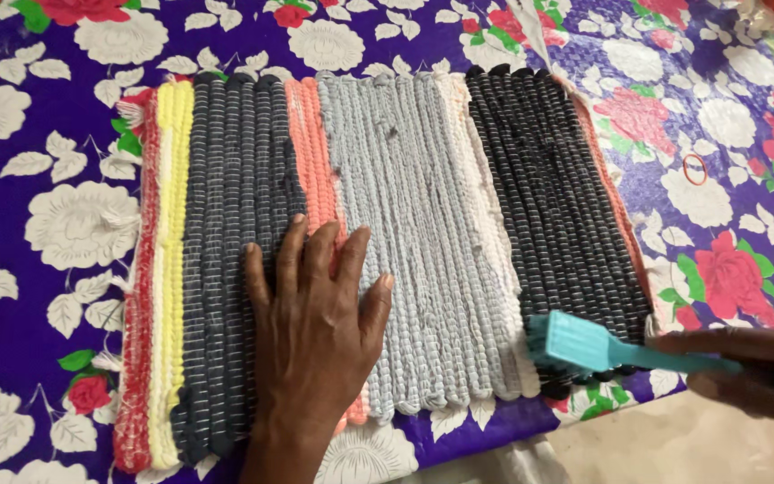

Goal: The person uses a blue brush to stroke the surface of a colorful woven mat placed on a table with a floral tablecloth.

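Note:
A woven rag mat [423, 179] with red, yellow, dark grey, salmon, light grey, white and black stripes lies flat on a purple flowered cloth [47, 224]. My left hand [315, 332] presses flat on the mat's dark grey, salmon and light grey stripes near the front edge, fingers spread. My right hand [754, 367] at the lower right grips the handle of a turquoise plastic brush [584, 345]. The brush head rests at the mat's near right corner, on the black stripe.
A small red rubber band [695, 168] lies on the cloth to the right of the mat. The cloth's front edge runs along the bottom, with bare pale floor [665, 444] beyond it at the lower right.

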